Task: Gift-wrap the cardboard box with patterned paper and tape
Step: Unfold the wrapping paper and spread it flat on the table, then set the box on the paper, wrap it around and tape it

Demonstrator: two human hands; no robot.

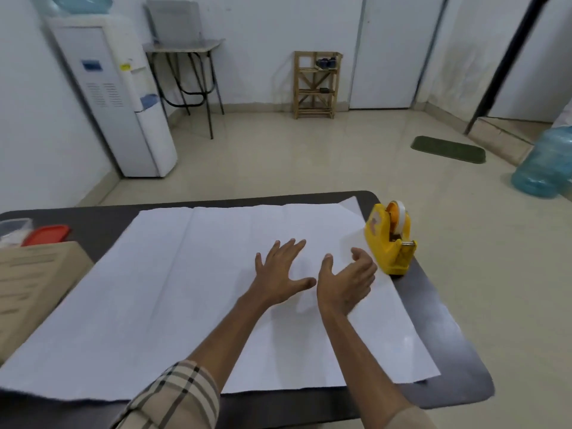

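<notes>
Cardboard box (37, 289) parked frame left, beside paper (185, 305) spread blank side up on bench (93, 224). My left hand (278, 270) presses flat, fingers (292, 247) splayed, likely smoothing creases; right hand (346, 283) loosely open, empty. Tape dispenser (388, 239) right, within reach.

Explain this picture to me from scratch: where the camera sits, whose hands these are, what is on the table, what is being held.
There is no machine here: a person wears one wide-angle camera on the head, looking down at their own arms. The left hand lies flat, fingers spread, on a large white sheet of paper covering most of the dark table. The right hand is turned on edge beside it, fingers loosely curved. Neither holds anything. A yellow tape dispenser stands at the right, the cardboard box at the left, a red-lidded container behind it.
</notes>
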